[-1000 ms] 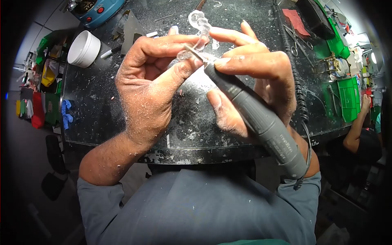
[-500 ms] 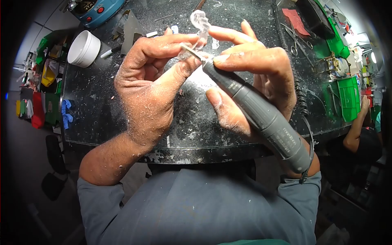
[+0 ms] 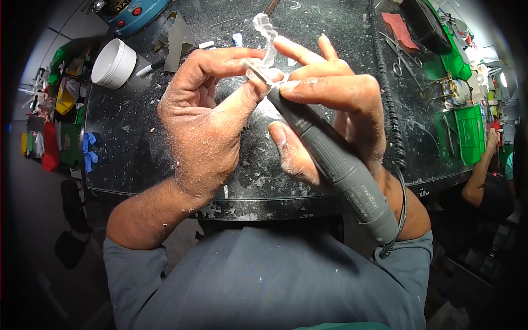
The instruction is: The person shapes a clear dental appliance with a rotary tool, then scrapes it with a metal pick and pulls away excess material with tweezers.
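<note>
My left hand (image 3: 206, 115), dusted with pale powder, pinches a clear dental splint (image 3: 270, 50) between thumb and forefinger. The splint's curved free end points away from me, over the bench. My right hand (image 3: 335, 93) is wrapped round a black rotary handpiece (image 3: 344, 165) that slants from lower right up to the splint. The handpiece's thin metal tip lies at the near part of the splint, by my left thumb. Whether it touches is too fine to tell. A coiled cord (image 3: 391, 110) runs beside the handpiece.
The dark, dust-speckled bench (image 3: 132, 170) bears a white tub (image 3: 114, 63), a marker (image 3: 149, 69), blue scraps (image 3: 89, 152), scissors (image 3: 401, 55) and red sheet material (image 3: 400, 31). A blue machine (image 3: 129, 16) stands at back left, green bins (image 3: 468, 135) at right. Another person's arm (image 3: 479, 176) shows far right.
The handpiece and my right hand have shifted slightly left, its rear end swinging leftward. The splint has turned a little in my left fingers.
</note>
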### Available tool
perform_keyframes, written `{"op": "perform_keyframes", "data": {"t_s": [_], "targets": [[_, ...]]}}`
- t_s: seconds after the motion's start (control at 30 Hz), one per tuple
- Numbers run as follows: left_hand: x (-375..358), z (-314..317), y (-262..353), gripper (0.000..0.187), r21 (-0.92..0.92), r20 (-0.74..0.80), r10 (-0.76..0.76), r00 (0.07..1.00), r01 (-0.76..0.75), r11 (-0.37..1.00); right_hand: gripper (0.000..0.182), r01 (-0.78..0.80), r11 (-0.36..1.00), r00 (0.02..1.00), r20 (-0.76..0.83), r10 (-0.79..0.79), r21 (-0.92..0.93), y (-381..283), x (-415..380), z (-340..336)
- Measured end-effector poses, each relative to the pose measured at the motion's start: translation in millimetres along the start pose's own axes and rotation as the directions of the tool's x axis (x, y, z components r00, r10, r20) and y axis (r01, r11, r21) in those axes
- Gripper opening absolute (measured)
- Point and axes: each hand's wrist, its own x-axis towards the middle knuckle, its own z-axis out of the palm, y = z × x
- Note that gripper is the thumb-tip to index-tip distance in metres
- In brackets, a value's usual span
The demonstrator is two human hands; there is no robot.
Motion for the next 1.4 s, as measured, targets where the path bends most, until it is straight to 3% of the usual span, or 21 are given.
{"op": "perform_keyframes", "data": {"t_s": [0.47,0.73,0.87,0.93,1.4], "targets": [[1,-1,0,0.015,0.051,-0.001,0.018,1.000,-0.018,0.999,0.046,-0.008,1.000,1.000,-0.004,0.008,-0.012,-2,1,-1],[5,-1,4,0.016,0.056,-0.001,-0.054,0.999,0.054,0.997,0.044,0.006,1.000,0.999,0.039,-0.005,-0.030,-1,3,-5],[5,-1,11,0.018,0.093,0.020,-0.089,0.996,0.087,0.992,0.046,0.108,0.991,0.987,-0.113,-0.117,-0.081,2,3,-11],[5,-1,11,0.023,0.056,0.045,-0.104,0.994,0.101,0.993,0.045,0.062,0.992,0.992,-0.112,-0.050,0.111,-1,2,-9],[2,-2,10,0.027,0.102,0.072,-0.001,0.997,-0.006,0.995,0.045,0.077,0.991,0.991,-0.117,-0.064,0.114,3,2,-8]]}}
